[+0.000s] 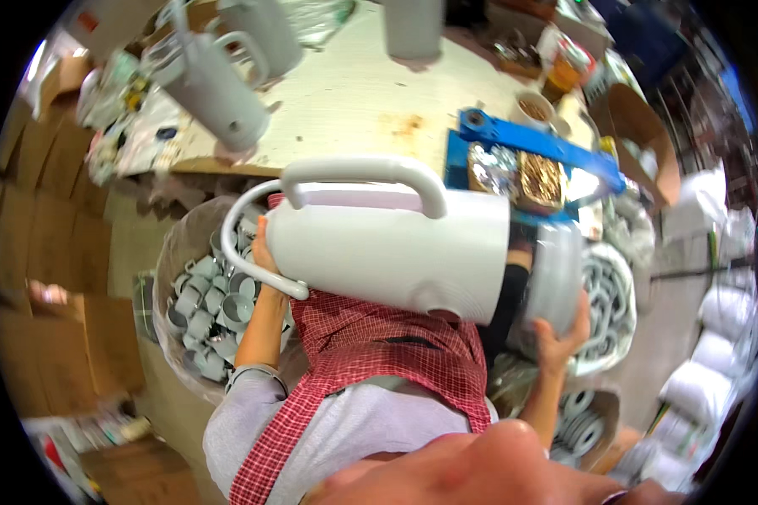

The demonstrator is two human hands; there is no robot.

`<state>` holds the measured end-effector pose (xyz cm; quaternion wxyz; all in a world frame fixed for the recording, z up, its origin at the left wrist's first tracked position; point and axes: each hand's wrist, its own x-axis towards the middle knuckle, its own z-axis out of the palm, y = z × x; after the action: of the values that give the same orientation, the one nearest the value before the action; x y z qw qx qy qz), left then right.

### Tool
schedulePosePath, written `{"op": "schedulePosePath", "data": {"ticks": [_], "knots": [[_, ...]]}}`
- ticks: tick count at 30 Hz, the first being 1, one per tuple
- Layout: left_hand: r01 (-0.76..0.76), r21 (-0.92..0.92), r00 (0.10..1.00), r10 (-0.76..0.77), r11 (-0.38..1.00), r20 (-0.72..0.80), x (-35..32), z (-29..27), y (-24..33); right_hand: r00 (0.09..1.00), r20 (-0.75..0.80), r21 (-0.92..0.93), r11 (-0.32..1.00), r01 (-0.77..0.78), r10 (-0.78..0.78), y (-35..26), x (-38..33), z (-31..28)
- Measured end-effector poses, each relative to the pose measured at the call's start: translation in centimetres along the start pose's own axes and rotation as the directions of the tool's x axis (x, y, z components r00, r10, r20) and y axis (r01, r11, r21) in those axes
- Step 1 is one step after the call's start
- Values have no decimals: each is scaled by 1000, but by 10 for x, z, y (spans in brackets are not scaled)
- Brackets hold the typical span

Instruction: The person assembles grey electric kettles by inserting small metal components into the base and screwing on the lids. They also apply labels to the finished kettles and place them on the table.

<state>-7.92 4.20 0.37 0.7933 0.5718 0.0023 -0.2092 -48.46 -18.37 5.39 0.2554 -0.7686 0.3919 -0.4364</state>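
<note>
Head view, looking down: a person in a red checked cloth apron (379, 353) holds a big white plastic jug with a thick curved handle (396, 252). It lies on its side in the middle of the picture, just above the lap.

The left hand (264, 244) is at nine o'clock of the jug. It is pressed flat on the jug's open end, beside a thin white plastic loop (248, 252). Most of its fingers are hidden, so I cannot tell how tight the hold is.

The right hand (562, 332) is at four o'clock. Its fingers are curled over the edge of a round grey plastic bottom piece (556, 269), which touches the jug's flat end.

I think the step now is fitting that grey piece onto the jug. The next move would need the left hand to keep the jug steady while the right hand pushes the piece on straight, not tilted.

At eight o'clock stands a round bin of small grey plastic cups (202, 311). At three o'clock is a clear bag of grey plastic rings (611, 295). At twelve o'clock is a pale worktable (354, 101) with tall grey plastic jugs (219, 93) standing on it and a blue metal tool (539, 143) at its right side.
</note>
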Motion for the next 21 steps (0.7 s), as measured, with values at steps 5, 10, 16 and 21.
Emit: {"op": "schedulePosePath", "data": {"ticks": [5,10,16,21], "knots": [[-164,11,983,165,986,-75,-18,-30,14,795,157,323,791,520,-587,-73,76,83],[-152,-64,950,128,986,-286,-42,-84,28,631,138,577,579,575,-764,-112,88,132],[-194,-111,933,149,975,-328,-51,-155,50,523,112,754,415,510,-845,-147,82,174],[61,-416,956,-173,907,-237,-58,-206,50,348,9,847,192,496,-938,-196,74,206]]}}
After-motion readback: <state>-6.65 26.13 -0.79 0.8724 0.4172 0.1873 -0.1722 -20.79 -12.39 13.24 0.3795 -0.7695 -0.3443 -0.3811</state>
